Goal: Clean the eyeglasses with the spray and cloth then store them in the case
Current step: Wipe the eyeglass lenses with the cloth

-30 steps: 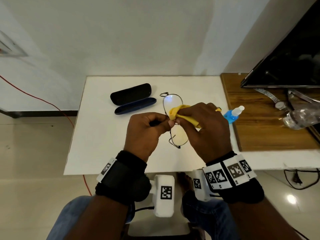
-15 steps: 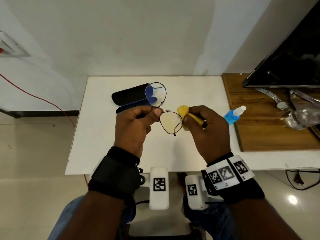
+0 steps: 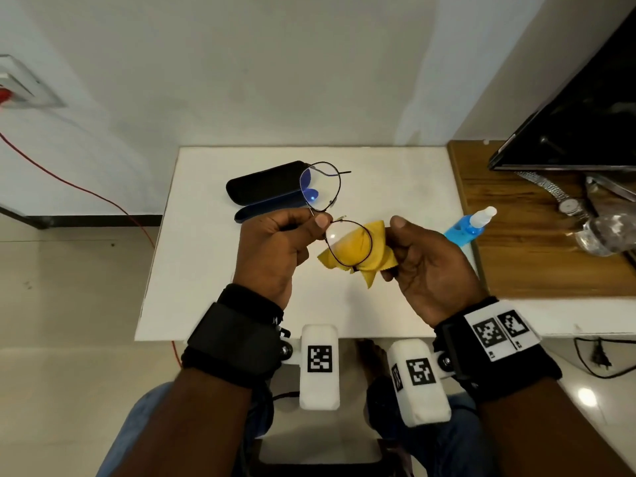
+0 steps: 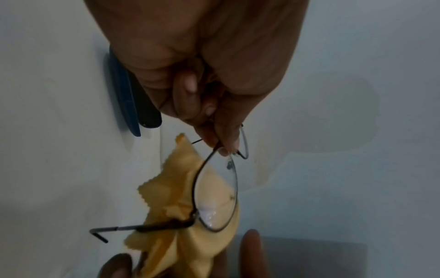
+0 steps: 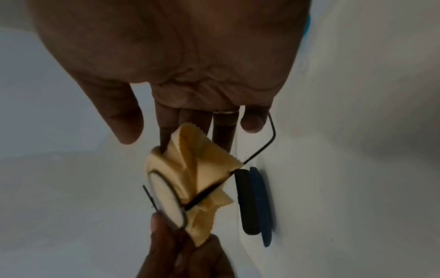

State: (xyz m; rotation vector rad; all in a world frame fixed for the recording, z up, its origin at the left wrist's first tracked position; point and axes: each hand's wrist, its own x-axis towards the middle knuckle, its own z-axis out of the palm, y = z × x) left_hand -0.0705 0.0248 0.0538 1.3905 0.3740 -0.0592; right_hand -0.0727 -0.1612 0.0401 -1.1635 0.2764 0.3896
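Observation:
My left hand (image 3: 318, 223) pinches the thin wire-framed eyeglasses (image 3: 320, 187) at the bridge and holds them up over the white table (image 3: 206, 270). The yellow cloth (image 3: 377, 258) sits behind their lower lens, tucked among the fingers of my right hand (image 3: 395, 249), whose thumb is lifted clear. In the left wrist view the fingertips (image 4: 223, 148) grip the frame, with the lens (image 4: 214, 197) in front of the cloth (image 4: 171, 180). The right wrist view has the cloth (image 5: 190, 169) folded round my fingers. The open dark case (image 3: 265, 187) lies behind. The blue spray bottle (image 3: 468, 227) lies at right.
A wooden desk (image 3: 533, 263) adjoins the table on the right, carrying a dark monitor (image 3: 585, 115), a wristwatch (image 3: 568, 205) and a clear plastic bottle (image 3: 605, 234). A red cable (image 3: 69, 180) runs along the floor at left.
My left hand raised and turned the glasses so one lens stands above the other. My right thumb let go of the lens, and the bunched cloth has opened out behind the lower lens.

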